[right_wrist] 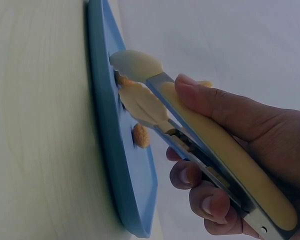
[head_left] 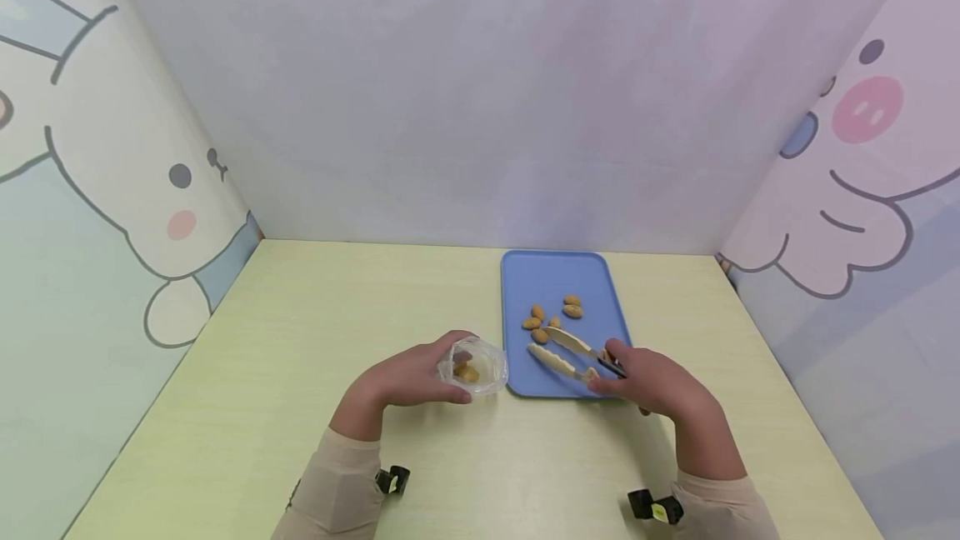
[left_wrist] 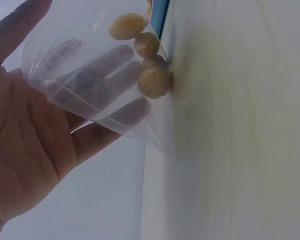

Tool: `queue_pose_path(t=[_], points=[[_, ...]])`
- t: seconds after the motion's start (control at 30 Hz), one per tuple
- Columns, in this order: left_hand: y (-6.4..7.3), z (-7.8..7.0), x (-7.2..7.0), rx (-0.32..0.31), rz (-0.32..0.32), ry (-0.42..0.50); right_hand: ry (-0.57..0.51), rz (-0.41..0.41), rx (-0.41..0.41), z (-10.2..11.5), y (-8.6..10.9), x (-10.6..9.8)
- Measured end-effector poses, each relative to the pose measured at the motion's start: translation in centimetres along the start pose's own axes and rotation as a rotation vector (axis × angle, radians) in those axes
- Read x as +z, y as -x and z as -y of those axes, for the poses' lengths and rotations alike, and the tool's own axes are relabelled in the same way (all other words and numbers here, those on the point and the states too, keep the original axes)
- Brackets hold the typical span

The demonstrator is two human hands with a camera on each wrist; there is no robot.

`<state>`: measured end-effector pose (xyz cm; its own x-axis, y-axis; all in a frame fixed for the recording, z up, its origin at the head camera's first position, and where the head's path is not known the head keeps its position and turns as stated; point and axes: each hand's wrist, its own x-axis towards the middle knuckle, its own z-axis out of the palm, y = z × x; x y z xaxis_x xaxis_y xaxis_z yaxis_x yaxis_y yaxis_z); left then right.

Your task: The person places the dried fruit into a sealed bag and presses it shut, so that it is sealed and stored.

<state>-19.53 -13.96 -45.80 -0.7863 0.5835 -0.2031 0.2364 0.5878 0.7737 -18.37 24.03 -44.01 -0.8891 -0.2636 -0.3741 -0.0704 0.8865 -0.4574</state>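
Observation:
My left hand [head_left: 416,373] holds a clear plastic bag [head_left: 491,367] by its side, with the mouth facing up. Several brown oval nuts [left_wrist: 154,82] lie at the bottom of this bag, and the fingers show through its film. On the right, a blue tray [head_left: 555,273] bears more brown nuts [head_left: 573,311], loosely scattered. My right hand [head_left: 652,377] grips tongs [right_wrist: 225,155] with cream scalloped tips and yellow-padded handles. The tips are spread apart low over the tray, the far one beside a nut [head_left: 541,336]. Whether anything sits between them in the right wrist view is hard to tell.
Both hands work above a pale wooden table [head_left: 337,290]. A light back wall [head_left: 465,107] rises behind it, and side panels with cartoon animals [head_left: 112,190] stand left and right. The tray's raised rim [right_wrist: 110,150] runs close under the tongs.

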Motion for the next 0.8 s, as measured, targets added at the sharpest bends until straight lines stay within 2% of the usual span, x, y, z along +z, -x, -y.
queue_pose_path(t=[0.8], points=[[-0.02,-0.03,0.05,-0.005,0.004,0.012,-0.008,-0.018,-0.032,-0.08,-0.25,0.19]])
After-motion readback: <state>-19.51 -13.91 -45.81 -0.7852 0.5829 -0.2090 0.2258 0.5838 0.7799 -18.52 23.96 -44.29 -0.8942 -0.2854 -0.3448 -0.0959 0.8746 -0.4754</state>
